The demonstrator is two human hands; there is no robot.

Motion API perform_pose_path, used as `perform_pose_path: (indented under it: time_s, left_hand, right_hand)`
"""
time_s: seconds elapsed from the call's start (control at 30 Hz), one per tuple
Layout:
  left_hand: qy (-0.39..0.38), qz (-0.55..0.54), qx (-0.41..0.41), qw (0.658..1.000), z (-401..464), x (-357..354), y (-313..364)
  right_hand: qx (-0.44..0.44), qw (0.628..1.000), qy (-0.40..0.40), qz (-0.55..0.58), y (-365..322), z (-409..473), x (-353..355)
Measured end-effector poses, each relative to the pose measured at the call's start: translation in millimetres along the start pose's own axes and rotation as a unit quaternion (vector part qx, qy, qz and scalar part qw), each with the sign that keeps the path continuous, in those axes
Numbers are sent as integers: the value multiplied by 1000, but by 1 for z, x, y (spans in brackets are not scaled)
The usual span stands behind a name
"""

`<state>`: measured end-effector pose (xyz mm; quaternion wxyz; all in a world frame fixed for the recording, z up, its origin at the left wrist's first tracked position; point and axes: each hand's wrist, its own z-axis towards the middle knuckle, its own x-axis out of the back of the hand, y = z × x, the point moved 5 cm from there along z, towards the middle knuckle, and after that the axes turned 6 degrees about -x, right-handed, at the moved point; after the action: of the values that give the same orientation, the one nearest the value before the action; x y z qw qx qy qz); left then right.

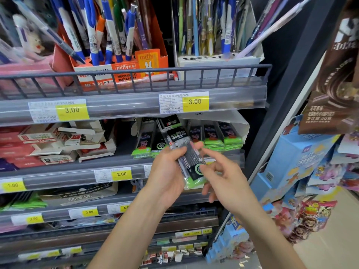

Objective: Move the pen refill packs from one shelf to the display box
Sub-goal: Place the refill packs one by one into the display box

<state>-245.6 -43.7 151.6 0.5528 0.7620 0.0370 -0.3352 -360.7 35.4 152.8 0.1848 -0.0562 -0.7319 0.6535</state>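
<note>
2 bare forearms, no sleeves; hands ungloved.

At upper centre you see the orange pencil box marked "miffy", "MECHANICAL" and "0.7mm". Below it, the yellow price tag at left reads "3.00", as does the tag at centre right. Lower down, a tag reads "2.00", and one at far left "1.00". You can read "3.00" on the lower tag.
</note>
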Motion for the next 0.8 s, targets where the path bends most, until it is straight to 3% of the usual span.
perform_pose_path:
  time_s: [0.17, 0.27, 0.37, 0.63, 0.8]
  left_hand:
    - [-28, 34, -6, 999, 0, -7, -7]
    - [-34, 21, 1, 999, 3, -11, -10]
    - [-24, 81, -13, 996, 5, -11, -11]
    - [41, 196, -36, 979, 1, -3, -15]
    - [65, 170, -25, 983, 3, 5, -11]
  right_hand:
    - [-61, 990, 51, 113, 19, -3, 12]
    - [-74, 986, 79, 125, 23, -2, 23]
    - [-86, 984, 97, 126, 27, -5, 32]
    - [-137, 959, 30, 248, 39, -21, 39]
    - [-167, 932, 44, 318, 48, -29, 42]
